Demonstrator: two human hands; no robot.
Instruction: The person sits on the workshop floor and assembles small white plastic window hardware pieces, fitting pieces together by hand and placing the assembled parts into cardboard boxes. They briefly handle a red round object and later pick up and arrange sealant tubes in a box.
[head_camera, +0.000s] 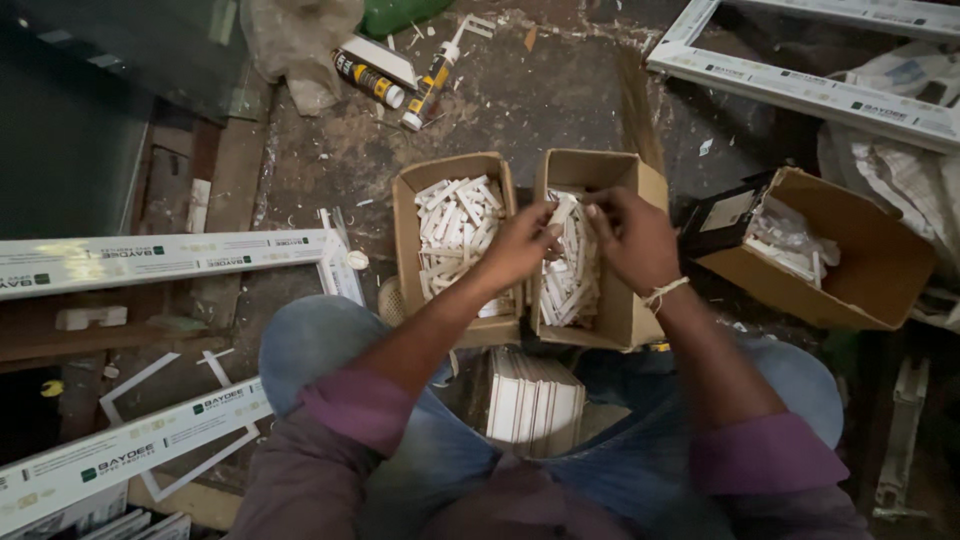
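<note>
Matt brown cardboard boxes (618, 310), smooth white plastic strips (455, 230), rough dusty concrete floor (540, 100), glossy white plastic frame profiles (160, 258)

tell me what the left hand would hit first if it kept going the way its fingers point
Most likely the right hand: the left hand points up and right at it, over the box of white pieces, fingertips nearly meeting. Depth is hard to judge.

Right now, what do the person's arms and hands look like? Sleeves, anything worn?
Both hands are bare, no gloves. The left hand has nothing on its wrist. The right hand has a pale string band tied round the wrist. Both forearms are uncovered: purple sleeves are rolled up near the elbows, left sleeve and right sleeve. No watch or rings can be made out.
</note>
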